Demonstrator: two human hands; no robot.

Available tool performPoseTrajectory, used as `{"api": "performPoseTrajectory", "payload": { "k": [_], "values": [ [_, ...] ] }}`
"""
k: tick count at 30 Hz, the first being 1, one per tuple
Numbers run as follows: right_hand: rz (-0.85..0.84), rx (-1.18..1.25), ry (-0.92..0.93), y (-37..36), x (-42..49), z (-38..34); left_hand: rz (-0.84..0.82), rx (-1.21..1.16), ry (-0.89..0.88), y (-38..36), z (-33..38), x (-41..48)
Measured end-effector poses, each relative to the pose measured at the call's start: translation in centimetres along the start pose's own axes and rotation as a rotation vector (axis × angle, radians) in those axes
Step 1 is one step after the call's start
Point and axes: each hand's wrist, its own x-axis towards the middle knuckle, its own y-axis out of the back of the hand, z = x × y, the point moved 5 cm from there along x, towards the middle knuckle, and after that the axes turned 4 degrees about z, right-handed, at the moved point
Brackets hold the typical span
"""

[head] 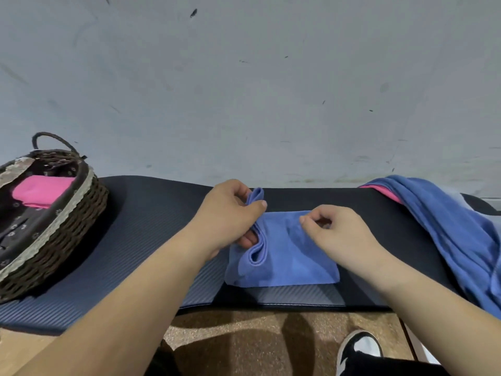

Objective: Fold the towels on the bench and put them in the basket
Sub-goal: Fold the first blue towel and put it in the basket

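Right of the basket (71, 224), on the bench (151, 213), my left hand (230, 215) grips the half-folded blue towel (287, 259) by its gathered edge, my right hand (339, 234) pinches its far edge, one pink towel (40, 189) already lies in the basket, and a heap (447, 229) farther right waits unfolded.

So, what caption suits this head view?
Left hand and right hand fold a blue towel on the bench beside a basket.

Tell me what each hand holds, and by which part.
The left hand grips the towel by its bunched left fold; the right hand pinches its far edge.
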Motion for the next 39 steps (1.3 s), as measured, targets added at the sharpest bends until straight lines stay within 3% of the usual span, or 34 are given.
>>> {"api": "performPoseTrajectory", "payload": {
  "k": [6, 12, 14, 16, 19, 21, 26, 29, 33, 36, 39],
  "values": [
    [-0.122, 0.349, -0.289, 0.7, 0.4, 2.6, -0.077, 0.037, 0.011, -6.8, 0.7, 1.7],
    [-0.221, 0.431, -0.414, -0.3, 0.6, 4.3, -0.263, 0.094, 0.054, -9.7, -0.6, 1.1],
    [-0.223, 0.41, -0.398, -0.5, 0.7, 4.4, -0.303, 0.038, 0.036, -9.0, -0.1, 0.6],
    [-0.211, 0.334, -0.359, -0.7, 0.7, 4.2, -0.23, 0.061, -0.079, -7.4, 0.3, 0.6],
    [-0.121, 0.151, -0.222, -1.0, 1.1, 3.5, -0.057, 0.392, -0.372, -4.5, 0.4, 0.5],
    [-0.046, 0.065, -0.134, -0.6, 1.4, 2.7, -0.054, 0.581, -0.522, -3.7, -0.1, 0.1],
    [-0.055, -0.081, -0.179, -0.3, 2.0, 3.4, -0.232, 0.699, -0.554, -5.2, -2.3, -0.6],
    [-0.057, -0.217, -0.2, 0.3, 1.8, 4.0, -0.347, 0.915, -0.599, -6.9, -3.9, -0.8],
    [-0.02, -0.225, -0.048, 1.5, 1.8, 2.5, -0.341, 1.058, -0.588, -7.5, -4.9, -0.7],
    [-0.159, -0.287, 0.113, 1.1, 0.9, 1.1, -0.325, 1.048, -0.612, -7.6, -5.1, -1.1],
    [-0.411, -0.475, 0.114, -0.1, -0.5, 1.7, -0.331, 0.91, -0.606, -7.1, -4.9, -1.2]
  ]
}}
